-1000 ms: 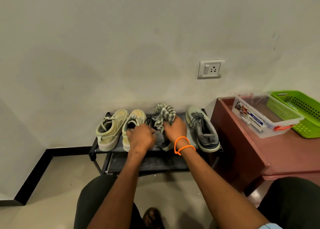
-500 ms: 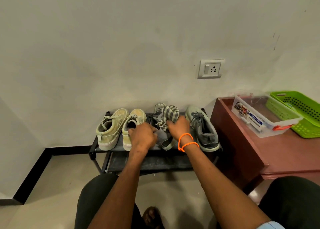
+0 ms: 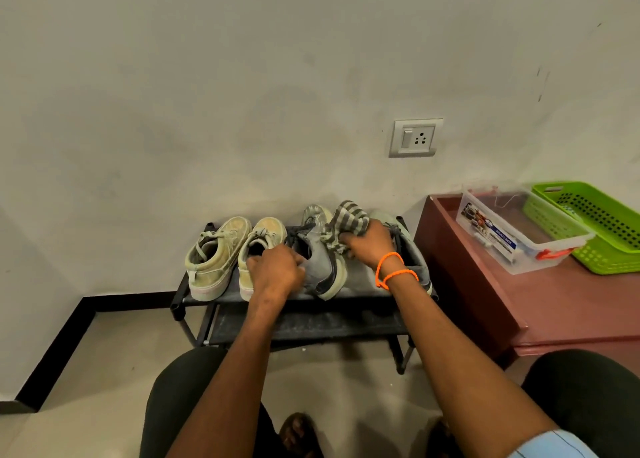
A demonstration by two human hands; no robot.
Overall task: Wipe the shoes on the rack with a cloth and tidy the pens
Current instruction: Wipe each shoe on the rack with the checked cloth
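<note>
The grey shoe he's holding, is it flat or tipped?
Tipped: the grey shoe leans onto its side, sole edge showing, steadied by the left hand.

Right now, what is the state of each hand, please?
Left hand: closed, holding the heel of the grey shoe.
Right hand: closed, gripping the cloth.

The right hand (image 3: 369, 241) and its wrist cover most of the rightmost grey shoe (image 3: 412, 260). The left hand (image 3: 275, 270) hides the heel of the tilted grey shoe (image 3: 320, 263), and its fingers curl out of sight. The green basket (image 3: 588, 222) runs off the right edge. The clear box (image 3: 519, 229) label is too small to read.
</note>
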